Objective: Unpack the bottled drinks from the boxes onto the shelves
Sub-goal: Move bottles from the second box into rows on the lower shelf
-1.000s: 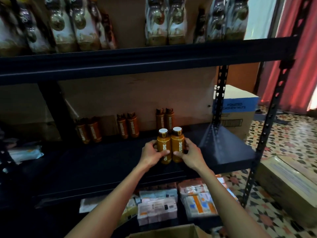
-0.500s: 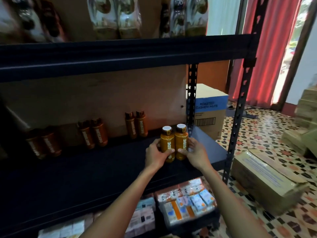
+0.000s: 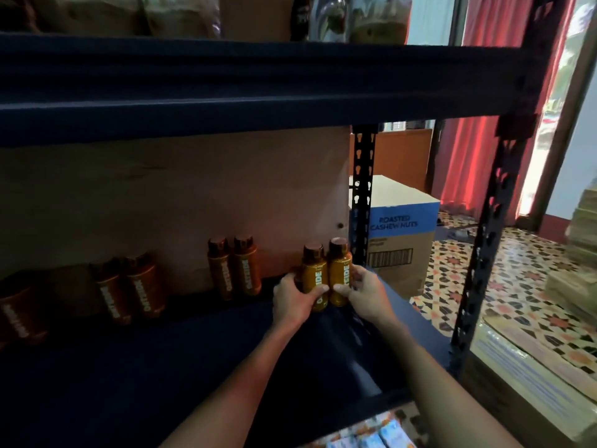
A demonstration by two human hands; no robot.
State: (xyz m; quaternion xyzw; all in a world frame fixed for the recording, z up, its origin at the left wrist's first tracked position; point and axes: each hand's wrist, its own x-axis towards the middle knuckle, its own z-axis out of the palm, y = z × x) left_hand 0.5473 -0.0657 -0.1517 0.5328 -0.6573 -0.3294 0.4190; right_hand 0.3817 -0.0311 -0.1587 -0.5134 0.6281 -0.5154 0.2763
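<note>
Dark shelf (image 3: 161, 367) bears bottles (image 3: 315, 276); tiled floor (image 3: 517, 286).

Dark blue shelf board (image 3: 145, 376): metal, smooth, faint sheen.
Two orange bottles (image 3: 339, 274): glossy plastic.
Brown carton (image 3: 400, 263): matt cardboard.
Red curtain (image 3: 468, 163): cloth.

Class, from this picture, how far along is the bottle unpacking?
Done: several shelved pairs stand along the back of the shelf. In hand: the left hand and right hand grip the held pair at the back right. Left: the shelf has room in front; unpacked stock isn't in view.
</note>
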